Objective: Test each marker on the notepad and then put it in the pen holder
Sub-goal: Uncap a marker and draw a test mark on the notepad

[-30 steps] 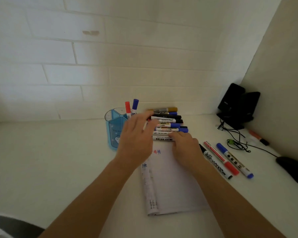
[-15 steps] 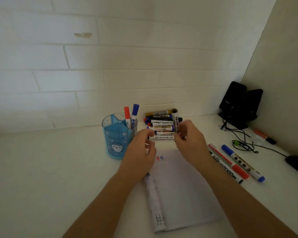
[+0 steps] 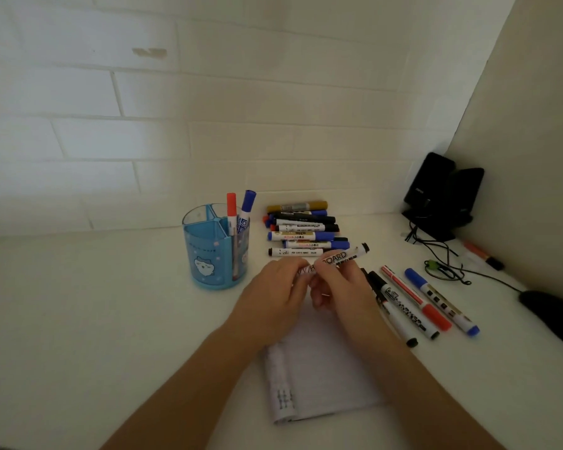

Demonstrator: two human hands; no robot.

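Both hands hold one white whiteboard marker (image 3: 337, 257) with a black end, level above the top of the white notepad (image 3: 325, 375). My left hand (image 3: 273, 293) grips its left end, which is hidden under the fingers. My right hand (image 3: 342, 287) pinches its middle. The blue pen holder (image 3: 215, 251) stands to the left and has a red-capped marker (image 3: 231, 211) and a blue-capped marker (image 3: 246, 211) in it. A pile of several markers (image 3: 306, 230) lies behind the hands.
Several more markers (image 3: 416, 303) lie to the right of the notepad. Black speakers (image 3: 442, 196) and tangled cables (image 3: 442, 264) fill the far right corner, with an orange marker (image 3: 483, 254) by the side wall and a dark mouse (image 3: 553, 316) at the right edge.
My right hand picked a marker from the pile, first upright, and brought it down level. My left hand came across and took its left end. The view tilted downward.
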